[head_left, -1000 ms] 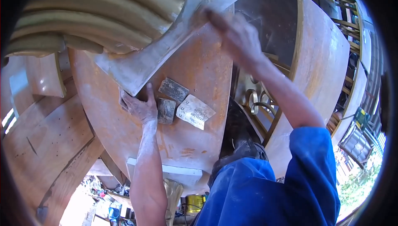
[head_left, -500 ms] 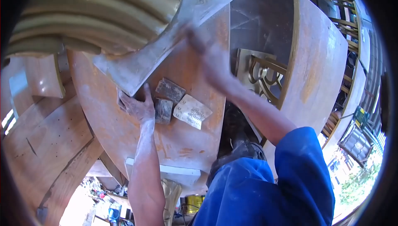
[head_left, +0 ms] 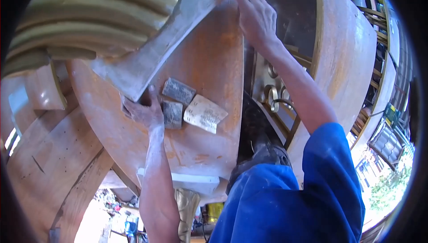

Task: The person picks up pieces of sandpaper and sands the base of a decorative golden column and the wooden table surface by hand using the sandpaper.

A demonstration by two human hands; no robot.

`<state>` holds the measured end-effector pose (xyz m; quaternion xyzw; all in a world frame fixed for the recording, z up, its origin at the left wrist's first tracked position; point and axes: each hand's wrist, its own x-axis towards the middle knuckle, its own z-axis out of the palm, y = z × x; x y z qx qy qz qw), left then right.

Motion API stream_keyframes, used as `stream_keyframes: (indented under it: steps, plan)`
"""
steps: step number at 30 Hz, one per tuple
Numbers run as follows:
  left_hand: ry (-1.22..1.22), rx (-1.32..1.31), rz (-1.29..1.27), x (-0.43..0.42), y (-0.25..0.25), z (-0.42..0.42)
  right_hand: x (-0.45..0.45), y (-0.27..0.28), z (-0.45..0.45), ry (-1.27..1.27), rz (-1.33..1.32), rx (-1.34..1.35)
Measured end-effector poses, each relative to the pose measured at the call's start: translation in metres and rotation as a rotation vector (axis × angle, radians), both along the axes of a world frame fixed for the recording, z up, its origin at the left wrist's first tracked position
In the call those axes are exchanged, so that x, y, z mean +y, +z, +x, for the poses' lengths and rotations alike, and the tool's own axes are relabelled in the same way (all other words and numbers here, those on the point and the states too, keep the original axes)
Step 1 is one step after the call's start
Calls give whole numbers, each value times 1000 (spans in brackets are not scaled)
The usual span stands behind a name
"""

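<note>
A fluted, gold-brown pedestal (head_left: 102, 15) lies tilted at the upper left, joined to a whitish flat base plate (head_left: 171, 42) with a pointed corner. My left hand (head_left: 147, 111), dusted white, grips that lower corner, fingers bent around it and thumb pointing up. At the far upper end of the plate's edge, my right hand (head_left: 258, 15) rests with fingers stretched out along it. Whatever lies under those fingertips is hidden. Two dark, dusty blocks (head_left: 178, 91) and a worn piece of printed paper-like sheet (head_left: 206, 113) lie beside my left hand.
Beneath everything is a curved, orange-stained wooden tabletop (head_left: 200, 153). A second curved panel (head_left: 343, 60) stands at right, with scrolled metalwork (head_left: 276, 95) near it. A large wooden panel (head_left: 49, 162) is at left. A white slab (head_left: 183, 181) sits near my left forearm.
My right hand has moved up and away along the plate's edge, from a blurred spot midway to the far end. My left hand keeps its grip on the corner.
</note>
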<state>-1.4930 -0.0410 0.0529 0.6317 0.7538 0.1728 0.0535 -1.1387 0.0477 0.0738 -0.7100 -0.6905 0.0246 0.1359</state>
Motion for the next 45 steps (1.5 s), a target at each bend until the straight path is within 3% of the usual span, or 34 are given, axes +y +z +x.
stream_keyframes:
  steps: [1, 3, 6, 11, 14, 17, 26, 27, 31, 37, 41, 45]
  plan:
    - [10, -8, -7, -1, 4, 0, 7, 2, 2, -117, 189, 46]
    - [9, -20, 43, 12, 3, 8, 11, 13, 4, -22, 218, 34]
    - [-24, 0, 43, 3, 4, 1, -22, 16, -10, 224, 147, 43]
    - [56, -59, -15, -2, 5, 2, 14, 11, 8, -62, 7, -89]
    - [24, -61, 65, 22, -2, 11, 40, 24, 30, 28, 87, -117]
    - [-13, -4, 26, -4, 3, -1, 15, 17, 31, 116, 46, -86]
    - [8, 22, -9, 0, 1, -2, 65, 80, 51, -164, -523, 826]
    - [6, 14, -4, 4, 0, 2, 58, 77, 55, -165, -516, 820]
    - [-25, 24, 42, 2, 2, 0, -12, 30, 51, 61, 238, 219]
    - [-8, 0, 49, 10, -2, 2, 0, 33, 6, -19, 56, 169]
    - [6, -3, 4, -1, -3, -4, 32, 58, 23, 58, -86, -52]
    - [-11, -11, 12, -2, 3, 0, -8, 46, 31, 14, -21, -13]
